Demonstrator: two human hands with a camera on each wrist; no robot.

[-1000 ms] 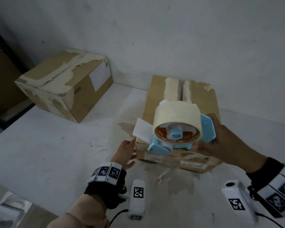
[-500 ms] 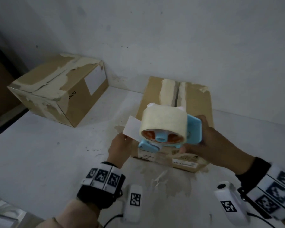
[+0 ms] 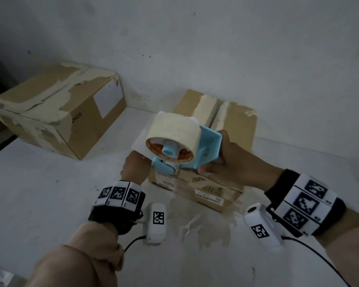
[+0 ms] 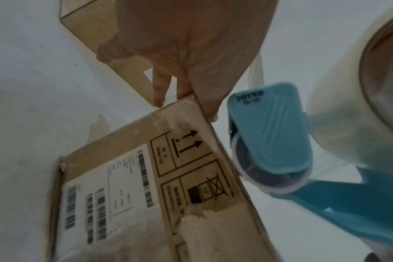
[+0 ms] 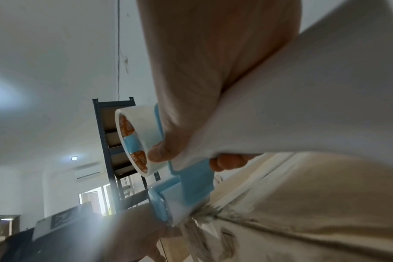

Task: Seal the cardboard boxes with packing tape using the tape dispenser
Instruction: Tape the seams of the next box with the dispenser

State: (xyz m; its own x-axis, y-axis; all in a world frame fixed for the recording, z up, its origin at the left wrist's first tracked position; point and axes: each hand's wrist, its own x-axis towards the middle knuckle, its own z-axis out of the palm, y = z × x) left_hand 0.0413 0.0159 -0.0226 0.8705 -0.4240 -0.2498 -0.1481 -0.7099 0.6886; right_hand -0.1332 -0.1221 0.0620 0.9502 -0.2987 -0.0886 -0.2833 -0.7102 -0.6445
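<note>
A cardboard box point(image 3: 234, 125) with old tape scars along its top seam stands on the white table point(image 3: 39, 204). My right hand point(image 3: 234, 162) grips the handle of the blue tape dispenser point(image 3: 207, 148), which carries a cream tape roll point(image 3: 174, 129). The dispenser's nose hangs over the box's near top edge. A free flap of tape point(image 3: 138, 141) sticks out to the left. My left hand point(image 3: 135, 166) is at the box's near left corner. In the left wrist view its fingers point(image 4: 159, 88) lie straight against that corner of the box point(image 4: 146, 195), thumb apart, beside the dispenser point(image 4: 269, 133).
A second, larger cardboard box point(image 3: 56, 112) with torn tape sits at the back left against the wall. Dried tape residue point(image 3: 197, 222) marks the table in front of the near box. A dark metal shelf rack point(image 5: 105, 141) stands across the room.
My left hand has moved from beside the box up to its near left corner, under the tape flap. The dispenser has tilted, and its roll face now points more downward.
</note>
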